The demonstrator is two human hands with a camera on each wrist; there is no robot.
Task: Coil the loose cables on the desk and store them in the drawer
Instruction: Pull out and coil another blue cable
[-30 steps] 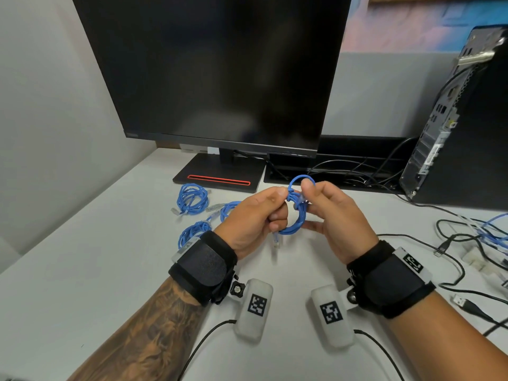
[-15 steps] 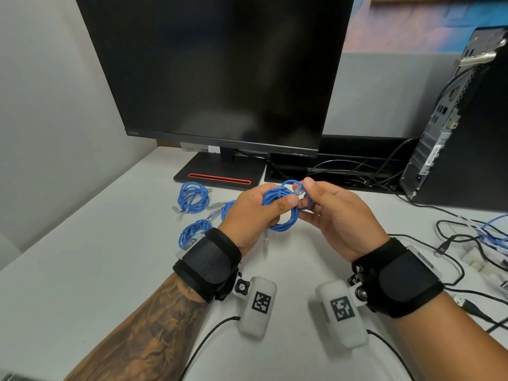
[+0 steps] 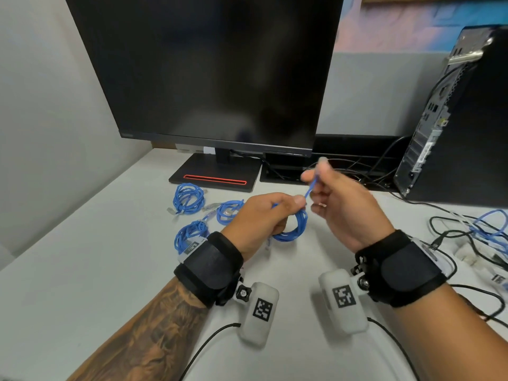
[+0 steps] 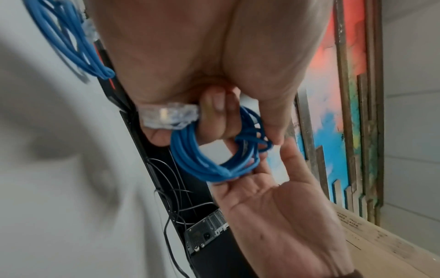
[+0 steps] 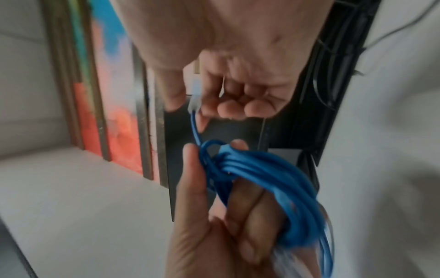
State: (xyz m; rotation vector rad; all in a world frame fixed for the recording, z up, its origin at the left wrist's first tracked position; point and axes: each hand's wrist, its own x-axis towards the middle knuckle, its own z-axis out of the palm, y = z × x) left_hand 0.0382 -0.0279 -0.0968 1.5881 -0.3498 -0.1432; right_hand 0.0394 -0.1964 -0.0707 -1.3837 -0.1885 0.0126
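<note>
Coil (image 3: 291,229) clamped in your left hand (image 3: 261,218), right hand (image 3: 338,207) pinching the tail (image 3: 310,188) taut: tie-off under way; next, cinch, then find the drawer.

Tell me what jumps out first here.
Mid-frame above the desk, the left hand holds a blue cable coil while the right hand pinches its free end, pulling it up. Three coiled blue cables lie left of the hands, before the dark monitor.
</note>
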